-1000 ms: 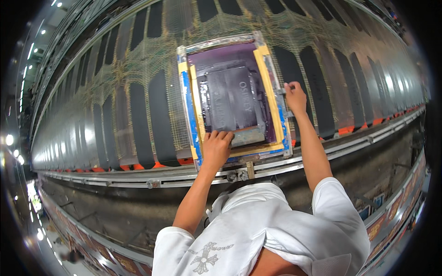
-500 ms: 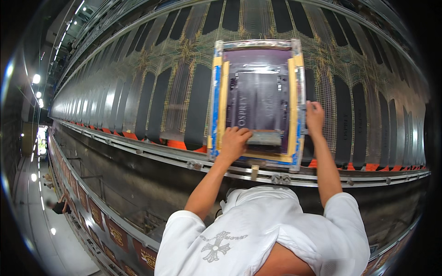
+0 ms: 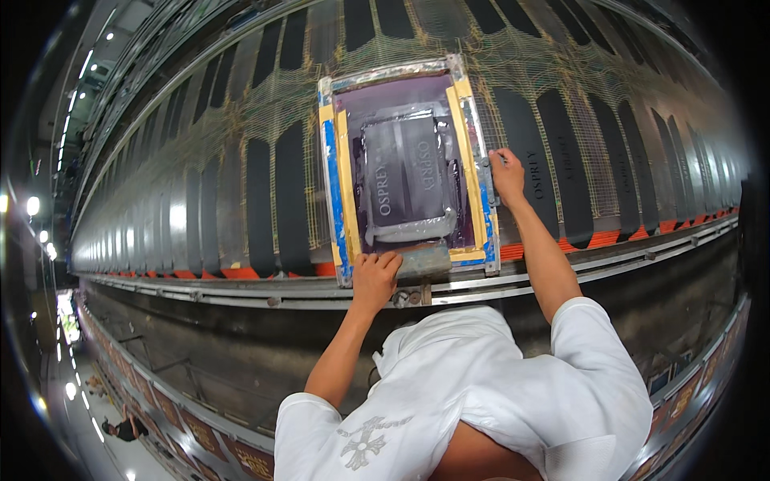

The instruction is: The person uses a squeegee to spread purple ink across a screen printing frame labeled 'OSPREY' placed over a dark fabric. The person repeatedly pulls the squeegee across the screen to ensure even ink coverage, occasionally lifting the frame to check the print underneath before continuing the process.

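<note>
A screen-printing frame point(image 3: 330, 184), edged with yellow and blue tape, lies over dark cut pieces point(image 3: 539, 152) on a long metal bench. Its purple mesh carries dark ink point(image 3: 413, 176) and raised lettering. My left hand point(image 3: 374, 276) is closed on a metal-coloured squeegee point(image 3: 425, 261) at the screen's lower edge, beside a pale band of ink. My right hand point(image 3: 507, 172) has its fingers curled on the right side bar of the frame, at a small metal fitting.
A metal rail point(image 3: 200, 290) runs along the bench's near edge, above a dark gap. A second bench with patterned brown panels point(image 3: 200, 433) curves below. A person in dark clothing point(image 3: 128, 427) is at the lower left, under ceiling lights point(image 3: 34, 206).
The squeegee in my left hand has moved down to the screen's near edge, uncovering a band of ink. My right hand stays at the frame's side. The whole view has shifted with my head.
</note>
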The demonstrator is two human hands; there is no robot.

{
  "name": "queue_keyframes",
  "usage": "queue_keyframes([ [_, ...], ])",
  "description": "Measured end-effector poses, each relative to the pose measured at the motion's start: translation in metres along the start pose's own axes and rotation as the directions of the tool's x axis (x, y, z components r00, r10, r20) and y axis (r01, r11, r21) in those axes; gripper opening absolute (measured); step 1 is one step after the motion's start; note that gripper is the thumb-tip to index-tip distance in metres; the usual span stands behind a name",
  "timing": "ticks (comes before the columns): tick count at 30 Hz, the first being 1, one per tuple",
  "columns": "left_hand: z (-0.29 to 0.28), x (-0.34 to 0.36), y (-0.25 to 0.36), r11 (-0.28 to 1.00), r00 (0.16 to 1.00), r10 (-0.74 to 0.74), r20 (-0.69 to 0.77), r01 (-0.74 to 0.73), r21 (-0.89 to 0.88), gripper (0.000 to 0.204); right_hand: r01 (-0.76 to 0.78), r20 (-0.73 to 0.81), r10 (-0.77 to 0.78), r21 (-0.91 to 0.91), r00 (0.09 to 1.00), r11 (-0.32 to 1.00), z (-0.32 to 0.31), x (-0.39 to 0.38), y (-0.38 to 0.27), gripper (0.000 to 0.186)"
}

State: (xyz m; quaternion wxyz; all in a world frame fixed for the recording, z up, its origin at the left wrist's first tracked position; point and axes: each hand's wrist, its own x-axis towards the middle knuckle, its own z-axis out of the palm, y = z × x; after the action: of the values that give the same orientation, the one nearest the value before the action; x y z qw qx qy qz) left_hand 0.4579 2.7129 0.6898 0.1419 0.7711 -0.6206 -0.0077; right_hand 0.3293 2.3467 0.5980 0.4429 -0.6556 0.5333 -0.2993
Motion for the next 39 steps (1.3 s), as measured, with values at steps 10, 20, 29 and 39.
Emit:
queue_keyframes([
  [10, 0.020, 0.156, -0.101, 0.997, 0.997, 0.059, -0.041, -0.057, 0.051, 0.045, 0.059, 0.221, 0.050, -0.462, 0.974, 0.885, -0.017, 0.015, -0.040, 0.034],
  [20, -0.002, 0.291, -0.162, 0.995, 0.995, 0.021, 0.102, -0.011, -0.095, 0.028, 0.714, 0.736, -0.396, -0.167, 0.549, 0.680, 0.063, 0.082, -0.175, 0.040],
  [29, 0.013, 0.242, -0.138, 0.989, 0.997, -0.036, 0.075, 0.046, -0.141, 0.027, 0.827, 0.754, -0.425, -0.270, 0.500, 0.494, 0.088, 0.043, -0.128, 0.029],
  [39, -0.001, 0.080, -0.048, 0.988, 0.989, -0.004, 0.149, 0.027, -0.153, 0.036, 0.824, 0.788, -0.402, -0.220, 0.465, 0.522, 0.014, -0.124, -0.079, 0.040],
])
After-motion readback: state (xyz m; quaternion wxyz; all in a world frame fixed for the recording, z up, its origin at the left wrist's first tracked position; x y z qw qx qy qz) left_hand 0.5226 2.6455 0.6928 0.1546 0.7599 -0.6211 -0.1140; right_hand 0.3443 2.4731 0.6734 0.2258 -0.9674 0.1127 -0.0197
